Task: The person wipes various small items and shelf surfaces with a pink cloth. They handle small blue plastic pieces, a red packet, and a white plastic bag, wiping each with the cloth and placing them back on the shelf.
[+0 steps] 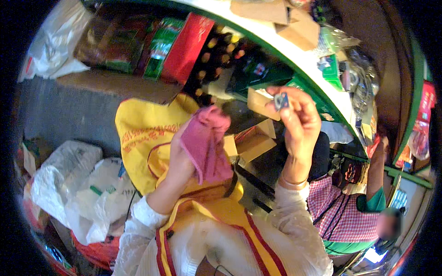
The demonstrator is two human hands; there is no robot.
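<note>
My left hand (180, 160) grips a pink cloth (209, 151) that hangs in folds in front of my yellow apron (141, 119). The cloth hides most of the fingers. Up and to the right, my right hand (304, 120) pinches a small blue-grey item (281, 101) between thumb and fingers; it is too small and blurred to name. A cardboard flap (259, 103) shows just behind that item. Between and below my hands is an open cardboard box (255, 143). The apron has dark red trim and bears writing.
A green-edged white counter (307, 58) curves past my right hand, with cartons and plastic packs on it. Under it stand several bottles (210, 58) and a red box (189, 46). White plastic bags (86, 193) lie at left. A co-worker in a checked apron (345, 210) is at right, one arm extended.
</note>
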